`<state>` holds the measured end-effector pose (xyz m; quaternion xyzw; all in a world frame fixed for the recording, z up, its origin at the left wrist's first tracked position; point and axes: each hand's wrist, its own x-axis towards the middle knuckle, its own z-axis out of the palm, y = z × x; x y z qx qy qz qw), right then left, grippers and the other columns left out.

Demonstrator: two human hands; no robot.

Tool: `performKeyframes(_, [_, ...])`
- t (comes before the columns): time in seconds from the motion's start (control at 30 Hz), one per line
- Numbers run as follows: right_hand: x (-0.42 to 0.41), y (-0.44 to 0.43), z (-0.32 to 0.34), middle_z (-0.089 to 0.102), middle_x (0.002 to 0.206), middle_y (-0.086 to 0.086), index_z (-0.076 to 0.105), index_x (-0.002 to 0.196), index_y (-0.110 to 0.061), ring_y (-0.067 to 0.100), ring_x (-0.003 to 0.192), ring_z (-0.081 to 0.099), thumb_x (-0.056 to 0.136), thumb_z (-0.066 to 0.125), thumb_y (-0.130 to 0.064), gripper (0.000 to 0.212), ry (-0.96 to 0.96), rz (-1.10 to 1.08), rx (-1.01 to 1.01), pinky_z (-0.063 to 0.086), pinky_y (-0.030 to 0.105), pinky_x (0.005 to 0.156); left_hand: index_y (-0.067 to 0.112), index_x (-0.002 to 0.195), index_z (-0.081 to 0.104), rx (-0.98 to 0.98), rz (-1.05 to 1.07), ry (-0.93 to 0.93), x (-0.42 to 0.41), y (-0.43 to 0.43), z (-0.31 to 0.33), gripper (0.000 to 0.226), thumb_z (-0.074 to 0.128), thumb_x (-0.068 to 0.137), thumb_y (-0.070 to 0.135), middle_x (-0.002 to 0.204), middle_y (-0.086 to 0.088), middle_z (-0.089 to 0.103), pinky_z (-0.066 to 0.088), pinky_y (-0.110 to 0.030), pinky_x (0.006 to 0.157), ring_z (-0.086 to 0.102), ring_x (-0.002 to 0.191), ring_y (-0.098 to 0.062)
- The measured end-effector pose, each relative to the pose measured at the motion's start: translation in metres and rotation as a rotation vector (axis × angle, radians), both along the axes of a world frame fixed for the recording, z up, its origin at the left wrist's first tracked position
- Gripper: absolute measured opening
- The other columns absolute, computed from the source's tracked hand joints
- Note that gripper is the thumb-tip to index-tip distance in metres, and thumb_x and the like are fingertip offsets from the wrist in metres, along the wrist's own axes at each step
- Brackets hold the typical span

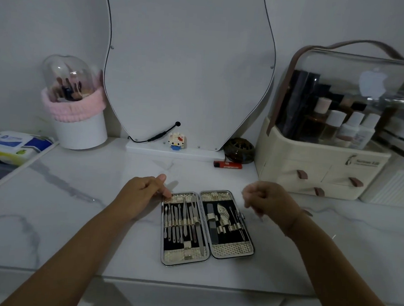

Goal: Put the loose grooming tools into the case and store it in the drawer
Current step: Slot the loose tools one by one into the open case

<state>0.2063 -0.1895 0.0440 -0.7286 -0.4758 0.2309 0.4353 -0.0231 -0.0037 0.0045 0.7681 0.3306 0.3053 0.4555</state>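
Silver rim at the far-left corner of the case [232, 250] is where my left hand [143, 193] touches: its fingers [165, 194] are bent with their tips on that corner, and the thumb sticks up clear of it, so nothing is clasped. My right hand [264, 200] hovers just beside the case's far-right corner, its fingers curled inward. The feed is too blurred for me to tell whether they pinch anything.

The case lies open flat on the marble bench [73, 203] between my hands, two halves side by side. Its long axis and hinge run from near me toward the wall, with the far end leaning slightly left. The tools [184, 223] sit under their straps, lined up along that same axis.

Further out on the right stands a cream organiser [291, 159] with three drawers [300, 175], all closed, and a line of lettering I cannot make out. An apple-shaped sticker [373, 81] shows on its clear lid. A red lighter [227, 165] lies near the mirror base, and its print is unreadable.
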Motion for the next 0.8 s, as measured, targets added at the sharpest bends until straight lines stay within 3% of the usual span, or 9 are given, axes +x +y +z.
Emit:
performKeyframes(0.13, [-0.015, 0.014, -0.005, 0.068, 0.070, 0.010, 0.064, 0.094, -0.003, 0.010, 0.055, 0.060, 0.082, 0.061, -0.002, 0.012, 0.125, -0.021, -0.004, 0.054, 0.017, 0.054, 0.012, 0.075, 0.075, 0.014, -0.004, 0.009, 0.000, -0.001, 0.000, 0.044, 0.043, 0.097, 0.032, 0.061, 0.026, 0.068, 0.035, 0.004, 0.061, 0.058, 0.064, 0.014])
performKeyframes(0.4, [-0.014, 0.028, -0.010, 0.066, 0.066, 0.011, 0.066, 0.083, 0.000, 0.004, 0.046, 0.059, 0.079, 0.066, -0.001, 0.005, 0.161, -0.105, 0.034, 0.055, 0.019, 0.050, 0.017, 0.071, 0.076, -0.011, 0.001, -0.004, -0.001, 0.004, -0.004, 0.044, 0.046, 0.096, 0.036, 0.066, 0.017, 0.071, 0.037, 0.002, 0.063, 0.061, 0.066, 0.010])
performKeyframes(0.57, [-0.010, 0.035, -0.013, 0.066, 0.064, 0.009, 0.066, 0.079, -0.003, 0.004, 0.046, 0.059, 0.079, 0.066, -0.001, 0.002, 0.125, -0.121, 0.048, 0.052, 0.015, 0.049, 0.019, 0.070, 0.077, -0.050, -0.010, -0.013, 0.000, 0.007, -0.007, 0.044, 0.047, 0.095, 0.039, 0.069, 0.013, 0.073, 0.042, -0.017, 0.075, 0.062, 0.067, 0.005])
performKeyframes(0.7, [-0.008, 0.036, -0.015, 0.067, 0.066, 0.008, 0.067, 0.080, -0.003, 0.008, 0.051, 0.059, 0.078, 0.067, -0.003, 0.002, 0.055, -0.100, 0.015, 0.051, 0.014, 0.051, 0.018, 0.071, 0.077, -0.020, -0.001, -0.002, 0.000, 0.007, -0.007, 0.043, 0.047, 0.095, 0.038, 0.068, 0.016, 0.072, 0.039, -0.015, 0.072, 0.060, 0.066, 0.008])
performKeyframes(0.8, [-0.006, 0.036, -0.015, 0.066, 0.067, -0.002, 0.070, 0.080, -0.008, 0.004, 0.058, 0.059, 0.077, 0.069, -0.010, 0.003, -0.083, -0.042, -0.035, 0.048, 0.011, 0.056, 0.017, 0.072, 0.076, 0.000, -0.008, 0.008, 0.000, 0.007, -0.007, 0.043, 0.046, 0.096, 0.037, 0.067, 0.019, 0.071, 0.038, -0.008, 0.069, 0.060, 0.066, 0.009])
